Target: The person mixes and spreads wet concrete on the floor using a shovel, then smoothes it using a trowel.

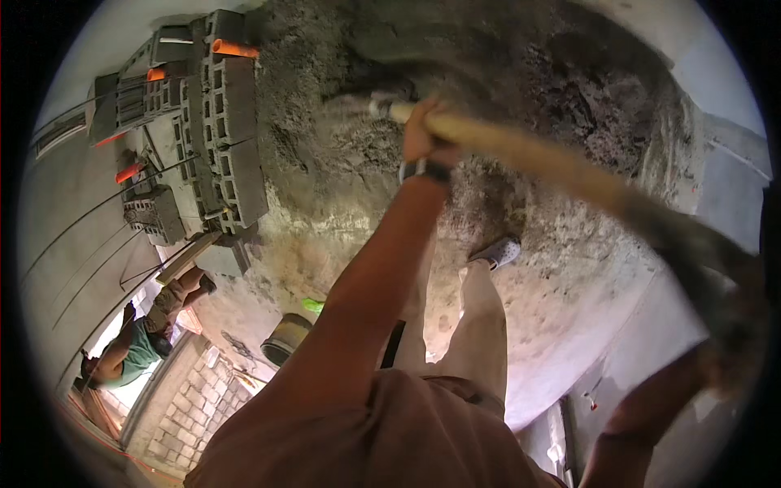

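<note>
My left hand, with a dark watch on the wrist, is closed around the pale wooden handle of a long tool. The handle runs from the upper middle to the right edge, darker and blurred toward its right part. At that right part my right hand meets the tool and grips it, smeared and dim. Neither end lets me make out the kind of tool. Beneath it spreads a wide patch of grey wet mortar mix, with a rough dark heap to the right. My clog-shod foot stands at its near side.
Hollow concrete blocks are stacked at left, with orange pipe pieces among them. A bucket stands by a green object. Another person in a green shirt is at lower left near an opening. Walls bound the right side.
</note>
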{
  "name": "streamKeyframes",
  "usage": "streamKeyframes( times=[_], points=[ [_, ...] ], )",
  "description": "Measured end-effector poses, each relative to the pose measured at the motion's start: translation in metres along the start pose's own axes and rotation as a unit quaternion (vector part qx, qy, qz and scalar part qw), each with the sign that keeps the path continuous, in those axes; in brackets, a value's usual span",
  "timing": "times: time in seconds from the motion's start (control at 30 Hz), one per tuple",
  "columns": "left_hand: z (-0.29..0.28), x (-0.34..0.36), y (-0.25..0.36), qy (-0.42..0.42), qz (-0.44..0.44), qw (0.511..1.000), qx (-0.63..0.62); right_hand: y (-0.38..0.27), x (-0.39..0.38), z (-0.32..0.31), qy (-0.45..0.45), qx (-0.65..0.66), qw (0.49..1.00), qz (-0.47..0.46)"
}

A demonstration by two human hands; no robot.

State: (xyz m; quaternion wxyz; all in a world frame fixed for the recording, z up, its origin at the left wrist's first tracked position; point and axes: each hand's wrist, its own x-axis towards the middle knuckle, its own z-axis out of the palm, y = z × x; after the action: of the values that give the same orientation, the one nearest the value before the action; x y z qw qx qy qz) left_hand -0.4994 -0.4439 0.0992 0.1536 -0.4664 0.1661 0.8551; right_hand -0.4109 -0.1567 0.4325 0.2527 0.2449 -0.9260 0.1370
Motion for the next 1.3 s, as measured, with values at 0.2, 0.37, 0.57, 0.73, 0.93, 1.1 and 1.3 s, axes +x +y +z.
streamKeyframes(
  times=[0.2, 0.37, 0.57, 0.73, 0.93, 1.1, 1.3],
  points=[
    [-0.154, 0.005, 0.040, 0.096, 0.106, 0.799, 0.584, -0.071, -0.087, 0.056, -0.097, 0.325, 0.934, 0.112],
    [-0.087, -0.063, -0.083, 0.022, 0.070, 0.992, 0.101, -0.086, -0.093, -0.052, -0.013, 0.195, 0.959, 0.208],
    [-0.170, -0.020, -0.072, 0.184, 0.055, 0.935, 0.297, -0.067, -0.240, 0.027, -0.187, 0.340, 0.901, 0.195],
    [-0.207, -0.017, -0.167, 0.094, 0.043, 0.969, 0.226, -0.047, -0.328, -0.059, -0.221, 0.312, 0.860, 0.338],
    [-0.191, -0.033, -0.411, 0.045, -0.206, 0.977, 0.041, -0.067, -0.435, -0.214, 0.195, 0.058, 0.349, 0.915],
    [-0.243, -0.059, -0.492, 0.115, -0.353, 0.925, 0.080, -0.083, -0.464, -0.248, 0.171, -0.122, 0.370, 0.905],
    [-0.355, 0.126, -0.242, -0.026, -0.156, 0.939, 0.306, -0.088, -0.657, 0.019, -0.065, 0.036, 0.627, 0.776]
  ],
)
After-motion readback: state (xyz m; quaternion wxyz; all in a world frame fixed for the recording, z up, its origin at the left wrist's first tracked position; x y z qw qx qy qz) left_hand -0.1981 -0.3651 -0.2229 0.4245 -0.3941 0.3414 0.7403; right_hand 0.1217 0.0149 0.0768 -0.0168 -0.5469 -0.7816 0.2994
